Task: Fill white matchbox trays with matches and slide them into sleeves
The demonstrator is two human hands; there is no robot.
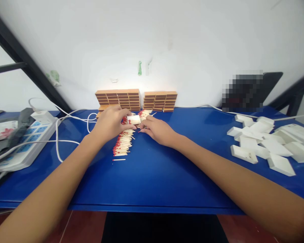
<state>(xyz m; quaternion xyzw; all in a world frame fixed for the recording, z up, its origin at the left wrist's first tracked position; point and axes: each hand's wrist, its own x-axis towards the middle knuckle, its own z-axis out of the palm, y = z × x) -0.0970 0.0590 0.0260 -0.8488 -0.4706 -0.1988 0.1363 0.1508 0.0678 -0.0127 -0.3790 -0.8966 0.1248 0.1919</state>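
Note:
My left hand (pixel 108 122) is closed on a small white matchbox tray (pixel 133 118), thumb and fingers at its left end; a few matches show inside. Right beside the tray, my right hand (pixel 158 131) is pinched, and a red-tipped matchstick (pixel 139 131) shows at its fingertips. Under and in front of the tray lies a long heap of matchsticks (pixel 123 143), red heads to the left. More matches (pixel 146 113) lie behind the tray. One single match (pixel 119 159) lies apart at the near end of the heap.
Stacked matchboxes (pixel 118 98) stand against the wall, with a second stack (pixel 160 100) to their right. White trays (pixel 253 141) are scattered at the right. A power strip (pixel 27 148) and white cables (pixel 57 135) occupy the left of the blue table (pixel 152 182).

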